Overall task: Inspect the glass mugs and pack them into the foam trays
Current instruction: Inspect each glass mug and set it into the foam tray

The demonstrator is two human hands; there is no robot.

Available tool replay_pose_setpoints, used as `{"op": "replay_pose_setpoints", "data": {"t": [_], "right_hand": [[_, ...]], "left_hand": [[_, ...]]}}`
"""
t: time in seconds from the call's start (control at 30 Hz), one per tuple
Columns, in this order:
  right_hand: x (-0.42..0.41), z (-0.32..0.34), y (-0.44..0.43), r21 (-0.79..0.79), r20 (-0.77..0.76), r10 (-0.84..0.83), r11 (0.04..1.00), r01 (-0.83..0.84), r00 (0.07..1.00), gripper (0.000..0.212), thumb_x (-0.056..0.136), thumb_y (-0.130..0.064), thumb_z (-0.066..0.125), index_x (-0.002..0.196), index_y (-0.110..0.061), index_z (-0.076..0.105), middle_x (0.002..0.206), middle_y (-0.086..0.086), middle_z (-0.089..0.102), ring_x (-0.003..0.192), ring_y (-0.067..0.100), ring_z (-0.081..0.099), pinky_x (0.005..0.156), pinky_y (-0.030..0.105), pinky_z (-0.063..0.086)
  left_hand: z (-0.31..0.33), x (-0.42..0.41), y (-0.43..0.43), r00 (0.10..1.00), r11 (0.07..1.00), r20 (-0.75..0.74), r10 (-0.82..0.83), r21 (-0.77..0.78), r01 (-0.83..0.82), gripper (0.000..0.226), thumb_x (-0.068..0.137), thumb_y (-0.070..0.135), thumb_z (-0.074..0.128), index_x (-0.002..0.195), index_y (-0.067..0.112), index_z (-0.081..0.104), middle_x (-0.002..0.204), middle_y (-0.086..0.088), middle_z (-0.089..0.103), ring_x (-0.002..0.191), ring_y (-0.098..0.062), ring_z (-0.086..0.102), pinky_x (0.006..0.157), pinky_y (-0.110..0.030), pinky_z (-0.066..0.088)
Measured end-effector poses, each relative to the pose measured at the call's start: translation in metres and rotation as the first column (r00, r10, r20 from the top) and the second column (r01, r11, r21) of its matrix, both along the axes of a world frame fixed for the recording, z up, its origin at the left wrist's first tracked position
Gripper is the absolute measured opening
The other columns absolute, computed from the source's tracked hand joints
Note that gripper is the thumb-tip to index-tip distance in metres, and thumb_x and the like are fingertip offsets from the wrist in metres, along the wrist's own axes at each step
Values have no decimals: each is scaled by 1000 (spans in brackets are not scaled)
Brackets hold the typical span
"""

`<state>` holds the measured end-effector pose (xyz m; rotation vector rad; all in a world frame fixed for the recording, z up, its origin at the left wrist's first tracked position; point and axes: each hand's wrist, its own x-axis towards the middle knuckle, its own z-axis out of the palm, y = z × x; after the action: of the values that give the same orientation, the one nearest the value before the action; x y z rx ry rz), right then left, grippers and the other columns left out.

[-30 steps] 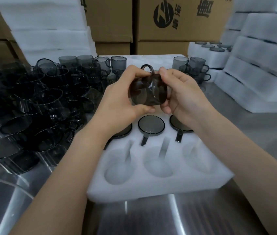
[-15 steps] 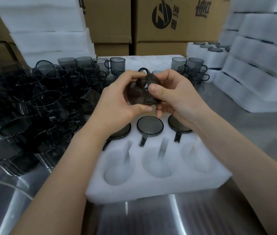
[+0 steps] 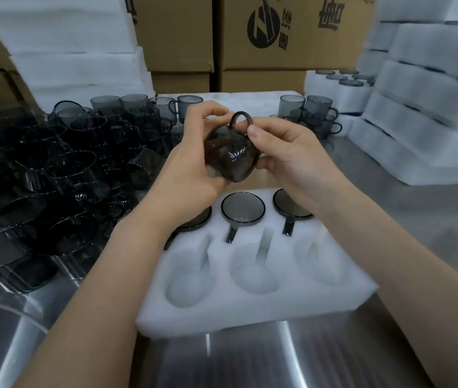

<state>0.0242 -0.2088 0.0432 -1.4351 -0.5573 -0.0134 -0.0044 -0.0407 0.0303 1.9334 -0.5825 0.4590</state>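
A smoky grey glass mug (image 3: pixel 232 155) is held sideways above the white foam tray (image 3: pixel 253 306), its base turned toward me and its handle up. My left hand (image 3: pixel 186 169) cups its body from the left. My right hand (image 3: pixel 292 155) grips it from the right, thumb on the handle. Three mugs sit in the tray's far row, the middle one (image 3: pixel 243 210) fully visible; the near row's three pockets hold nothing.
A dense crowd of loose grey mugs (image 3: pixel 62 175) covers the steel table on the left. More mugs (image 3: pixel 310 116) stand behind the hands. Stacked foam trays (image 3: pixel 429 113) rise at the right, foam slabs and cardboard boxes (image 3: pixel 284 32) at the back.
The mug has been turned in my hands: its side faced me before, now its base does, and my right thumb has shifted up onto the handle.
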Motion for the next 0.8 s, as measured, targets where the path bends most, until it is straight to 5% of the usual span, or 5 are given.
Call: {"op": "replay_pose_setpoints", "data": {"t": [0.13,0.27,0.5,0.63,0.8], "right_hand": [[0,-3,-1,96,1,57,994,-57,998,18,95,-2,52,91,-10,67,73,-7,69,63,5,61,55,16,46],[1,-4,1,73,51,34,997,-37,998,22,97,-6,51,86,-15,68,71,-9,67,63,4,58,58,17,44],[6,0,2,-55,-51,3,998,-6,999,38,94,-42,49,63,-24,60,64,-9,49,61,8,40,59,21,33],[4,1,5,-133,-142,-38,991,19,989,56,97,-39,46,43,-24,46,53,-10,40,55,10,38,61,26,32],[2,1,4,-153,-185,-23,988,-6,982,61,101,-42,43,43,-25,39,52,-5,32,53,15,39,57,26,33]], "left_hand": [[0,-1,1,996,1000,-88,-1,1,1,85,68,11,72,138,26,27,129,4,53,113,-9,61,102,-41,49],[4,-5,-3,992,996,-112,59,-59,-66,66,65,25,78,124,28,48,116,10,62,111,-7,61,101,-36,49],[3,-5,-4,983,982,76,169,68,-174,62,71,-2,76,126,17,55,113,7,61,107,-10,58,96,-24,47],[2,-3,-3,936,948,310,167,210,-239,65,66,-19,61,126,4,56,123,0,53,119,-11,48,103,-13,34],[4,-5,-4,907,936,395,145,242,-255,72,61,-21,52,126,10,55,125,-2,55,119,-17,49,103,-26,39]]}}
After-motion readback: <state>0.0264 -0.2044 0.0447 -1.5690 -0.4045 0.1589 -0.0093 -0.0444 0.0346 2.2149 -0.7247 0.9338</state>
